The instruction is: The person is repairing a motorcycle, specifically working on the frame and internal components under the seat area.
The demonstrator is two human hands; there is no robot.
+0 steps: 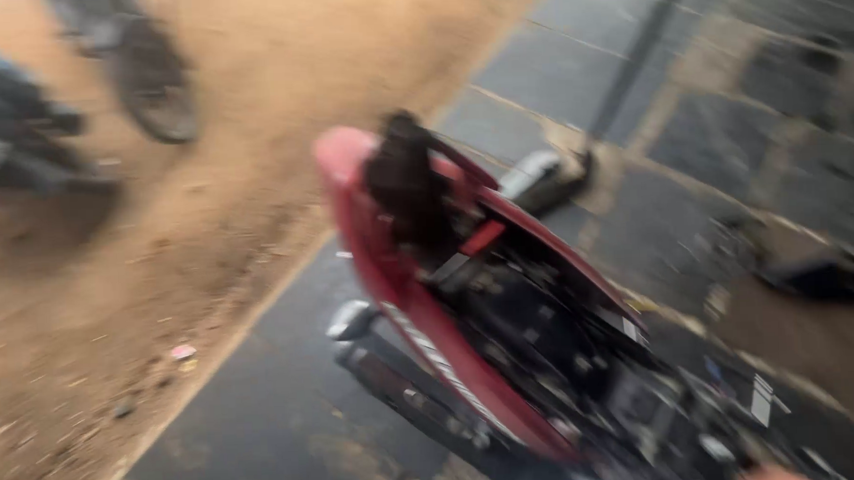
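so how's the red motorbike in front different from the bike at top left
The red motorbike with its seat off fills the near view on dark paving, inner parts exposed; the dark motorbike at top left stands farther off on sandy ground, only a wheel showing. Both are blurred.

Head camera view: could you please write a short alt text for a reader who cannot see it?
A blurred look down at the rear of a red motorcycle with its seat off, showing dark parts inside, standing on dark paving slabs. On the left is sandy ground, with another motorcycle's wheel at the top. No hand can be clearly made out.
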